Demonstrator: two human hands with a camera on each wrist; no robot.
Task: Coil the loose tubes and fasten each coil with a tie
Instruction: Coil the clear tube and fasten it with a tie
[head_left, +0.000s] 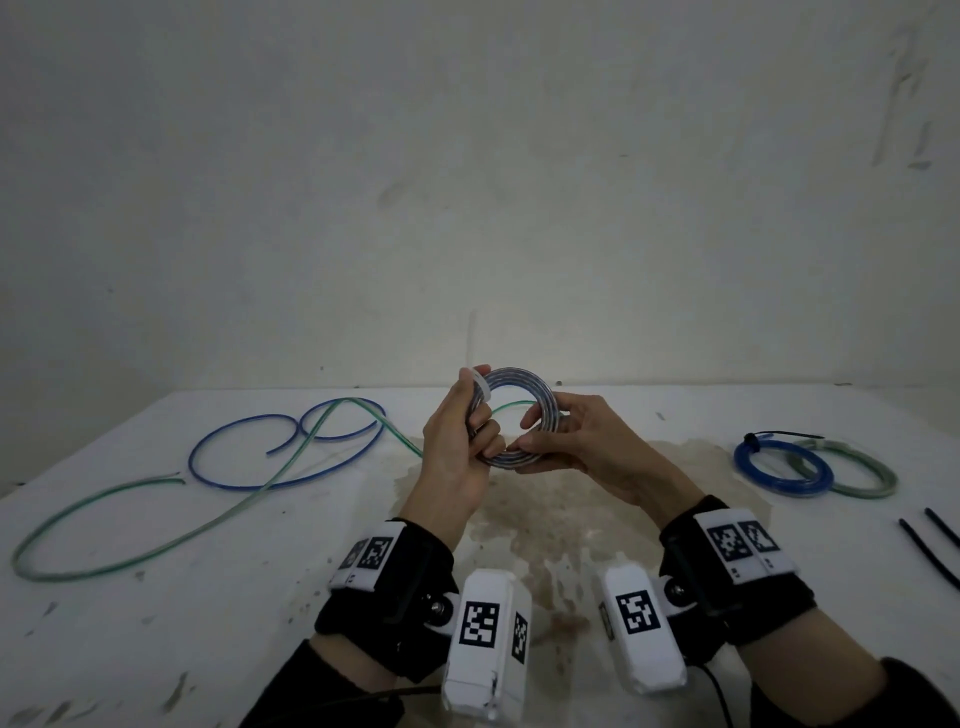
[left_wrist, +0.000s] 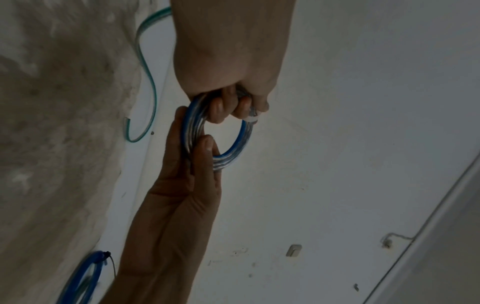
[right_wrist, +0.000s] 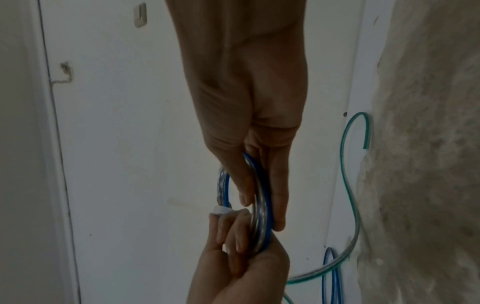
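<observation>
While both my hands hold it above the table (head_left: 156, 597), the coil (head_left: 524, 387) is a round ring of glossy clear tubing with blue showing through, its opening facing me. My left hand (head_left: 457, 447) has its fingers curled through the ring at 9 o'clock, gripping the strands just below a white tie (head_left: 480, 385) whose tail sticks straight up. My right hand (head_left: 576, 447) pinches the rim at 4 o'clock between thumb and fingers. At 9 o'clock lie a loose blue tube (head_left: 228, 441) and a green tube (head_left: 130, 540), both thin and smooth, crossing in open curves. At 3 o'clock a blue coil (head_left: 779, 470) and a green coil (head_left: 862, 475) lie flat, overlapping.
</observation>
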